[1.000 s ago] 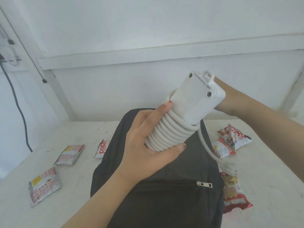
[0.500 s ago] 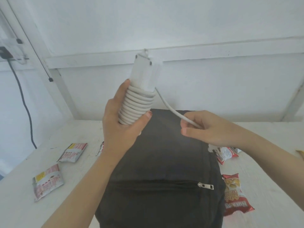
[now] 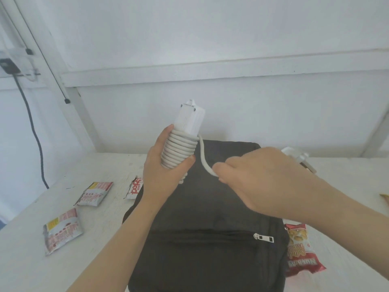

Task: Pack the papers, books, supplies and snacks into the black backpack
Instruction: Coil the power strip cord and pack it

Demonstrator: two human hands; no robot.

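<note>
1. L hand (image 3: 164, 175) is gripping the white power block (image 3: 189, 121) low down, around the coiled cord (image 3: 179, 150). Fingers are curling round the far side of the turns and the thumb is pressing on the near side.
2. The block is standing near upright, long axis running up-down w/ a slight lean to the right. Its top end is poking out above the hand.
3. The cord tail (image 3: 203, 157) is leaving the top turn on the right side and curving down & right into R hand (image 3: 259, 182). That hand is hovering just right of the coil and a bit lower, not touching the block.
4. R hand is closing on the tail, fingers curling in. The fingertips are hiding behind the back of the hand, so the exact pinch can't be told. A plug (image 3: 294, 153) is sticking out past its far side, prob. the cord's end.
5. Judgement: any further turn has to go round the block's long axis. R hand is nearer the free end, so it is doing the wrapping while L is acting as holder. Little slack appears to be remaining.
6. The black backpack (image 3: 210, 218) is lying flat on the table (image 3: 31, 266), directly under both hands. Its front zipper pull (image 3: 263, 238) is sitting at the closed end, and the main opening isn't showing.
7. Snack packets (image 3: 62, 233) are lying on the table on both sides of the bag, unpacked.
</note>
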